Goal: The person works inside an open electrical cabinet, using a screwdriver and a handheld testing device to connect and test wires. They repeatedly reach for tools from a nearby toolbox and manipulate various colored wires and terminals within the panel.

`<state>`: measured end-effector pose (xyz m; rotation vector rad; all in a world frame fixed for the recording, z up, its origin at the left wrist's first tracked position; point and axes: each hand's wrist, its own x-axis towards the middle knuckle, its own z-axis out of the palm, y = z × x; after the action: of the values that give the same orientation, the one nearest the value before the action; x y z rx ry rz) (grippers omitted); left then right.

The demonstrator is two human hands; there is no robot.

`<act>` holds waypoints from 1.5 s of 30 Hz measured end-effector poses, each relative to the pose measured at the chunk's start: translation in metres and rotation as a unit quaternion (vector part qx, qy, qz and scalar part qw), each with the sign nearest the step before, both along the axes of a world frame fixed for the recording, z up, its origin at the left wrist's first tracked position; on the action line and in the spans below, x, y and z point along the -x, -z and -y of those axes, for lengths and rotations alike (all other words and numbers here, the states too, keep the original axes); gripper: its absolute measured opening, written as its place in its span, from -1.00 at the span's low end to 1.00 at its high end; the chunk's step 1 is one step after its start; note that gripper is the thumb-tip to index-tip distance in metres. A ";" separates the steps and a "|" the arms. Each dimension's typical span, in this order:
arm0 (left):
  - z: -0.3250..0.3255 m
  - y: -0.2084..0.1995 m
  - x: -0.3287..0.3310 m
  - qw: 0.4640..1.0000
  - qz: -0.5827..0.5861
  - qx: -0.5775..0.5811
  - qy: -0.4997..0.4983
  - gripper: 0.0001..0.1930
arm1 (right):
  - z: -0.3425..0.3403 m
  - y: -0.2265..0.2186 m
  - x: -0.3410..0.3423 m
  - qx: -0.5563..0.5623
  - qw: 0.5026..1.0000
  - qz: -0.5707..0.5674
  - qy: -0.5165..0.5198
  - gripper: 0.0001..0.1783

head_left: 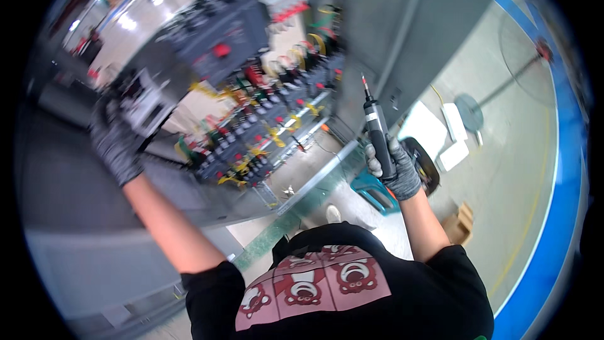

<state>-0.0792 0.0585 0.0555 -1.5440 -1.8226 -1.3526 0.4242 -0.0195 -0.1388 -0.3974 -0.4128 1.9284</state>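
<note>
Noted for surroundings: a workshop with a pale, glossy floor [522, 170] and an open grey sheet-metal cabinet [415, 31]. Noted at left: the grey-gloved left hand [116, 141], at a white-and-grey boxy module [151, 110]; unable to tell, for blur, whether spread or gripping. Seen next: a dark grey block-shaped device [242, 31] with a red knob [221, 50]. Recorded farther right: the grey-gloved right hand [402, 173], wrapped round a black-and-grey cylindrical power screwdriver [377, 132], bit toward the view's top.
</note>
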 end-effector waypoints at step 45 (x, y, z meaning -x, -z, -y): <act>0.017 -0.025 -0.018 0.996 0.078 0.033 0.004 -0.72 | 0.007 -0.141 0.270 -0.045 0.928 -0.039 -0.368 -0.58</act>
<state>-0.0611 0.0413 0.0805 -1.5169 -1.9758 -1.4676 0.1545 -0.0263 0.0019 -0.0983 -0.6592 2.6298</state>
